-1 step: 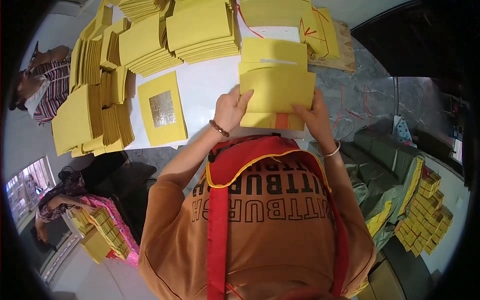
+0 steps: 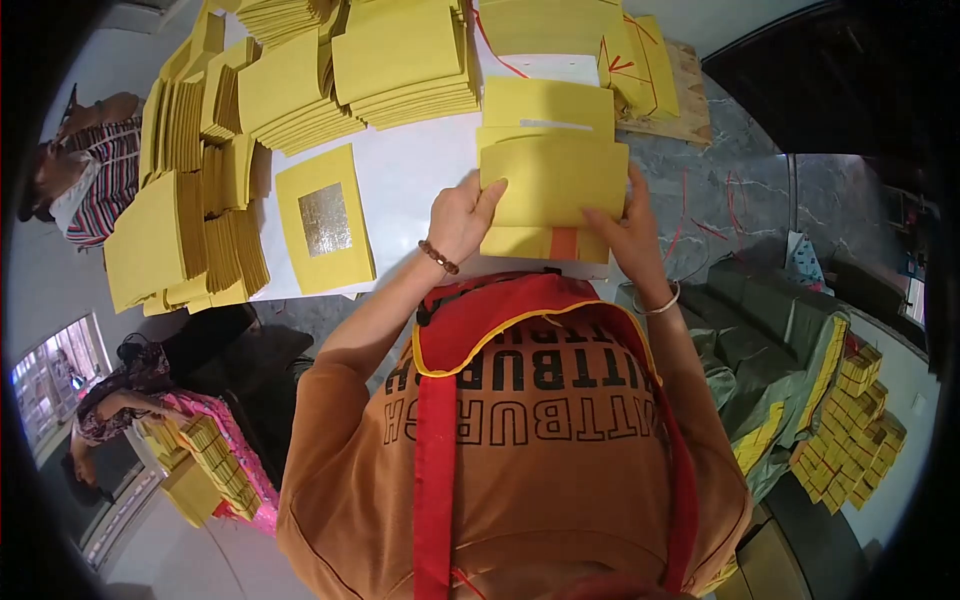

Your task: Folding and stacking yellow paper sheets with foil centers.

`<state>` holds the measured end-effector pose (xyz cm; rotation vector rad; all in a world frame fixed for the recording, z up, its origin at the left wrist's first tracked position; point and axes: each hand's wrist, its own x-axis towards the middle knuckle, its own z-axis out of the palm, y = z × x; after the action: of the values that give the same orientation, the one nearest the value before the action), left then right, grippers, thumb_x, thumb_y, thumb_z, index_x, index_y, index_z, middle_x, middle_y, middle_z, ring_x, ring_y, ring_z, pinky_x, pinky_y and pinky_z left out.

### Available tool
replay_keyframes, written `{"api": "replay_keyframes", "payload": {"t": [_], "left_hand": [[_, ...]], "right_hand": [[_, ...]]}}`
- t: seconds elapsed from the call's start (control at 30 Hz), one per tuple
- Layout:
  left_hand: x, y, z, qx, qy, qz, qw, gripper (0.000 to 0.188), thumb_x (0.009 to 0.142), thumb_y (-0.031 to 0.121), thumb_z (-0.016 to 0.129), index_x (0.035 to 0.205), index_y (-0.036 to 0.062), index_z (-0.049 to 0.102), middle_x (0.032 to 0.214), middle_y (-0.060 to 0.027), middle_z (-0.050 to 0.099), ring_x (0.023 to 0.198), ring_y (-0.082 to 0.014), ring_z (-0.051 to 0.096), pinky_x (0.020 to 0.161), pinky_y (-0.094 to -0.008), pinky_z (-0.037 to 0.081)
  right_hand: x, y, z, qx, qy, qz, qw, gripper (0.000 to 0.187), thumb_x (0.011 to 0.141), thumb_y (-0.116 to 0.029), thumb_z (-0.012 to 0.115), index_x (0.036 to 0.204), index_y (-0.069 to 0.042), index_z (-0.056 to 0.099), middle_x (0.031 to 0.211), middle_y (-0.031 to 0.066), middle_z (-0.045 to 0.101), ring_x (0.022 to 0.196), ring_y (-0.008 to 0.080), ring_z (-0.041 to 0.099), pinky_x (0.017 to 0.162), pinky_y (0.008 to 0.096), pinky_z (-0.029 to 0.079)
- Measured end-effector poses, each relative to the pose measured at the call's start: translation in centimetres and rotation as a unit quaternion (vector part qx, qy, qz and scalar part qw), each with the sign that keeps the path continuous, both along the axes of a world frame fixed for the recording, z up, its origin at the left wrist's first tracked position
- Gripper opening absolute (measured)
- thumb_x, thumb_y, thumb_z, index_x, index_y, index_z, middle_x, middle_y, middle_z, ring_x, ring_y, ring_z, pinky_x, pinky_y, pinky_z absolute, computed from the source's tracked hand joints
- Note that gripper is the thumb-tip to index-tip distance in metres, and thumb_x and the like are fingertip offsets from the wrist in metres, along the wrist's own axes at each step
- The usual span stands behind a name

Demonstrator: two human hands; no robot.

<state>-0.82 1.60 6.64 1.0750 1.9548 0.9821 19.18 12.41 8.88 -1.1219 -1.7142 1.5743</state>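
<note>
Both my hands hold a yellow paper sheet (image 2: 555, 180) over the near edge of the white table. My left hand (image 2: 462, 218) closes on its left edge with the thumb on top. At the right edge, my right hand (image 2: 628, 225) grips it, thumb on the lower right corner. Under it, other yellow paper (image 2: 545, 97) sticks out at the far side, with a sliver of silver showing. An orange-red patch (image 2: 564, 243) lies on the yellow paper at the near side. Left of my left hand rests a single yellow sheet with a silver square (image 2: 325, 218).
Several stacks of yellow paper (image 2: 400, 60) cover the table's far and left parts. A yellow bundle tied with red string (image 2: 638, 70) sits at the far right on a wooden board (image 2: 692, 95). Two other people are at the left. More yellow bundles (image 2: 850, 430) are piled at the lower right.
</note>
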Motion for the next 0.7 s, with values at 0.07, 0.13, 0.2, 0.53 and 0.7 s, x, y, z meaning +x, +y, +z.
{"api": "replay_keyframes", "payload": {"t": [0.07, 0.13, 0.2, 0.53, 0.7], "left_hand": [[-0.5, 0.5, 0.0, -0.018, 0.001, -0.005, 1.000, 0.034, 0.089, 0.035, 0.048, 0.093, 0.0027, 0.058, 0.056, -0.0166, 0.054, 0.054, -0.0364, 0.054, 0.051, -0.0442, 0.041], [-0.5, 0.7, 0.1, -0.038, 0.001, -0.012, 0.999, 0.034, 0.088, 0.035, 0.049, 0.093, 0.0029, 0.058, 0.057, -0.0167, 0.054, 0.054, -0.0365, 0.054, 0.051, -0.0444, 0.041], [-0.4, 0.7, 0.4, -0.037, 0.050, -0.012, 0.998, 0.034, 0.088, 0.035, 0.048, 0.093, 0.0025, 0.058, 0.058, -0.0174, 0.056, 0.056, -0.0362, 0.056, 0.053, -0.0450, 0.042], [-1.4, 1.7, -0.2, -0.067, 0.005, -0.018, 0.998, 0.036, 0.089, 0.037, 0.048, 0.094, 0.0025, 0.057, 0.064, -0.0166, 0.060, 0.060, -0.0339, 0.058, 0.056, -0.0408, 0.044], [-1.2, 1.8, -0.5, -0.029, -0.076, 0.036, 0.996, 0.033, 0.087, 0.033, 0.056, 0.091, 0.0008, 0.059, 0.060, -0.0109, 0.059, 0.052, -0.0178, 0.054, 0.051, -0.0312, 0.042]], "right_hand": [[-0.3, 0.2, 0.3, 0.003, 0.020, 0.005, 1.000, 0.035, 0.078, -0.019, 0.066, 0.106, 0.000, 0.059, 0.100, 0.0143, 0.062, 0.091, 0.0167, 0.061, 0.077, 0.0298, 0.047], [-0.3, 0.5, 0.3, 0.004, 0.038, 0.007, 0.999, 0.037, 0.077, -0.018, 0.067, 0.109, 0.000, 0.058, 0.100, 0.0144, 0.063, 0.092, 0.0173, 0.061, 0.078, 0.0290, 0.047], [0.0, 1.1, 0.0, 0.160, -0.084, 0.075, 0.981, 0.039, 0.078, -0.015, 0.067, 0.113, -0.002, 0.057, 0.100, 0.0124, 0.063, 0.093, 0.0160, 0.060, 0.079, 0.0271, 0.046], [-1.2, 1.5, -1.6, 0.005, -0.030, 0.014, 0.999, 0.035, 0.080, -0.011, 0.065, 0.113, -0.003, 0.057, 0.101, 0.0084, 0.063, 0.088, 0.0107, 0.057, 0.077, 0.0239, 0.046], [-1.5, 1.0, -1.9, 0.036, -0.061, -0.021, 0.997, 0.035, 0.079, -0.011, 0.065, 0.111, -0.003, 0.058, 0.101, 0.0110, 0.064, 0.088, 0.0126, 0.059, 0.077, 0.0255, 0.046]]}}
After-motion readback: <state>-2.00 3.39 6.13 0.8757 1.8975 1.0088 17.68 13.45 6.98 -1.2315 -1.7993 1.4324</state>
